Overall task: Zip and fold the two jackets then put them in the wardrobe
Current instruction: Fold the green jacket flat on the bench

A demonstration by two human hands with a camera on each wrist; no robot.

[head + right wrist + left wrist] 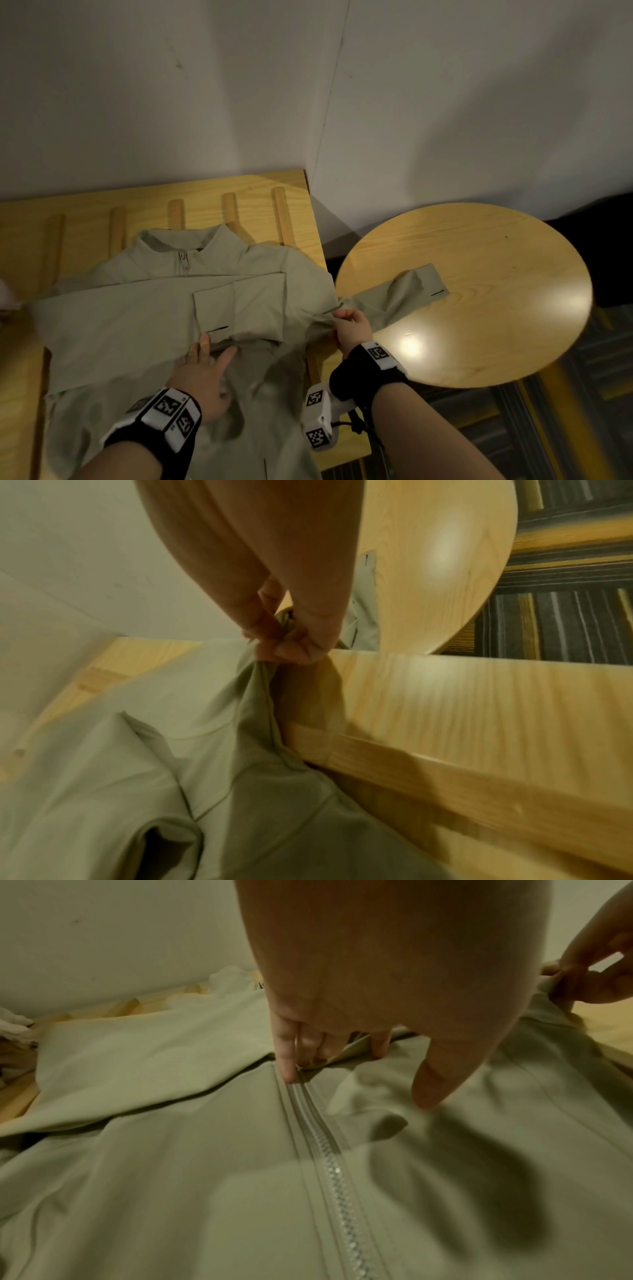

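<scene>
A sage-green jacket [137, 325] lies zipped on a slatted wooden bench [85, 219], collar at the far side. One sleeve [239, 308] is folded across the chest. My left hand [205, 363] rests flat on the jacket's middle, fingers straight, tips at the folded cuff. In the left wrist view this hand [356, 1074] has a fingertip on the zipper [329, 1164]. My right hand [349, 325] pinches the fabric where the other sleeve [404, 294] leaves the body; that sleeve trails onto the round table. The right wrist view shows the right hand [287, 645] bunching the jacket [137, 750].
A round wooden table [496, 274] stands just right of the bench, with a narrow gap between them. A pale cloth [7, 298] shows at the bench's left edge. A white wall runs behind. A striped rug [565, 615] covers the floor at the right.
</scene>
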